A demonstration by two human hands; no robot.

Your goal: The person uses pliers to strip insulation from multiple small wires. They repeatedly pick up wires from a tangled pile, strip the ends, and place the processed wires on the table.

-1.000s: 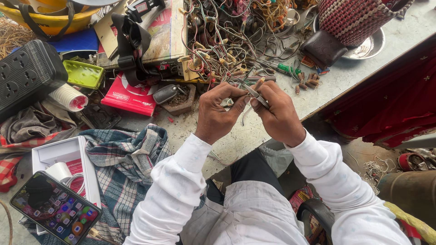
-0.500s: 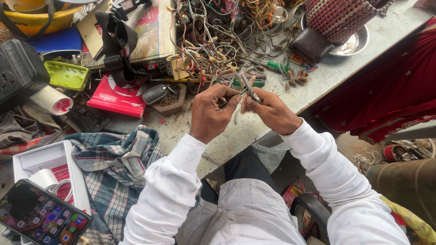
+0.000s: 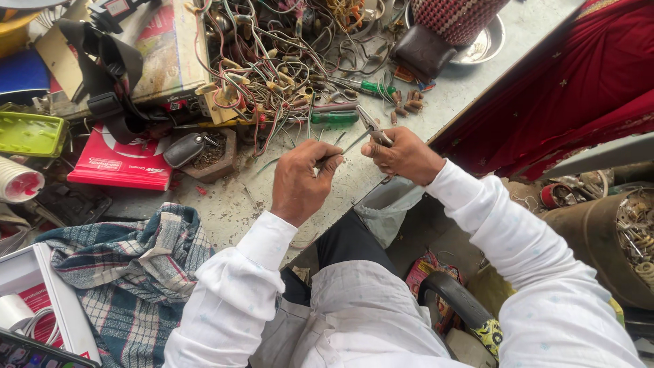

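My right hand (image 3: 402, 157) grips a pair of small metal pliers (image 3: 371, 124), jaws pointing up and away over the grey workbench (image 3: 354, 184). My left hand (image 3: 300, 180) pinches a thin wire (image 3: 351, 144) that runs straight across to the pliers. Both hands hover just above the bench's front edge, a little apart. Right behind them lie a green-handled screwdriver (image 3: 334, 117) and a big tangle of coloured wires (image 3: 266, 68).
A red packet (image 3: 122, 163), a dark key fob (image 3: 182, 150), a green tray (image 3: 30, 133) and a checked cloth (image 3: 129, 272) lie at the left. A steel dish (image 3: 487, 46) and a woven bag (image 3: 453, 17) stand far right. Red fabric (image 3: 579, 95) hangs beyond the bench.
My hands have drawn apart, the wire now stretched between them. The view has shifted right and downward, so the phone and white box slid nearly off the lower left.
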